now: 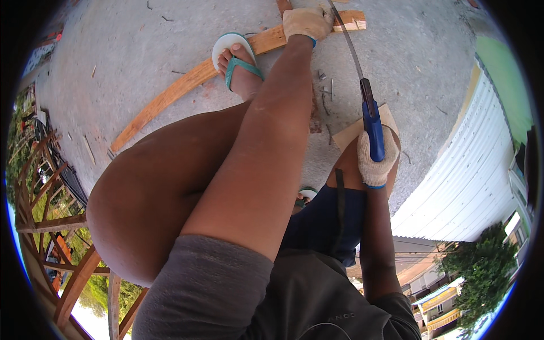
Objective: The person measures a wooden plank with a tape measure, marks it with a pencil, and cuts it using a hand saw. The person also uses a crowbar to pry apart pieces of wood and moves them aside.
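A long wooden plank (170, 105) lies on the concrete, its right end near the top of the head view. My left hand (307, 24), in a cream knitted work glove, is closed on the plank near that end. My right hand (378, 161) wears a matching glove and is shut around the blue handle of a handsaw (372, 122). From the handle, the narrow blade runs up and slightly left, crossing the plank just right of my left hand. The blade's tip passes out of the frame. My foot in a green-strapped flip-flop (235, 62) is on the plank.
Another wood piece (283, 7) stands at right angles behind my left hand. A flat light board (348, 135) lies near my right knee. Twigs, a nail-like bit and scraps dot the concrete floor (408, 62). Wooden frames (79, 277) rise at left; white corrugated sheeting (462, 175) is at right.
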A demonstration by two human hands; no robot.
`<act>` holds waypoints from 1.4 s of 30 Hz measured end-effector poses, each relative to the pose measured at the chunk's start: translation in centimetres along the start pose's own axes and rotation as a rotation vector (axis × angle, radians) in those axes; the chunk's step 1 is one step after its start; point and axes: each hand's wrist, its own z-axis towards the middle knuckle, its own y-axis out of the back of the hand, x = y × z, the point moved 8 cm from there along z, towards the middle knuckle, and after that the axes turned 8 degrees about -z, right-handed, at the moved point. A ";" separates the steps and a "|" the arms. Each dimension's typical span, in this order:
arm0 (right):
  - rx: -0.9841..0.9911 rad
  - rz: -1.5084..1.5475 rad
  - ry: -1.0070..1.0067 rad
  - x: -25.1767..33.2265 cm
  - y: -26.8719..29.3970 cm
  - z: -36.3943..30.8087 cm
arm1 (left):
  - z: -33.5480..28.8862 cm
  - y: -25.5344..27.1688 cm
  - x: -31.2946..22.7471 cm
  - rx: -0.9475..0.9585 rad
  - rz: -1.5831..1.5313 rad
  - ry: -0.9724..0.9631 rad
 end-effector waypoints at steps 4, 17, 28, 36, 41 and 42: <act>0.011 0.011 -0.086 -0.7 -0.2 -0.3 | -0.1 0.1 -0.2 0.016 0.013 -0.010; 0.008 0.076 -0.073 0.1 -0.4 -0.1 | -0.1 0.3 -0.3 0.001 0.004 -0.018; -0.045 -0.006 -0.120 1.5 -0.3 0.1 | 0.0 0.2 -0.1 0.025 -0.004 0.012; -0.065 -0.074 -0.059 1.4 0.0 0.4 | 0.0 0.4 -0.4 0.077 0.015 0.035; -0.070 0.043 -0.069 1.5 0.4 0.5 | -0.1 0.3 -0.3 0.059 0.010 0.034; -0.070 0.041 -0.073 1.5 0.3 0.5 | -0.1 0.3 -0.3 0.053 0.007 0.031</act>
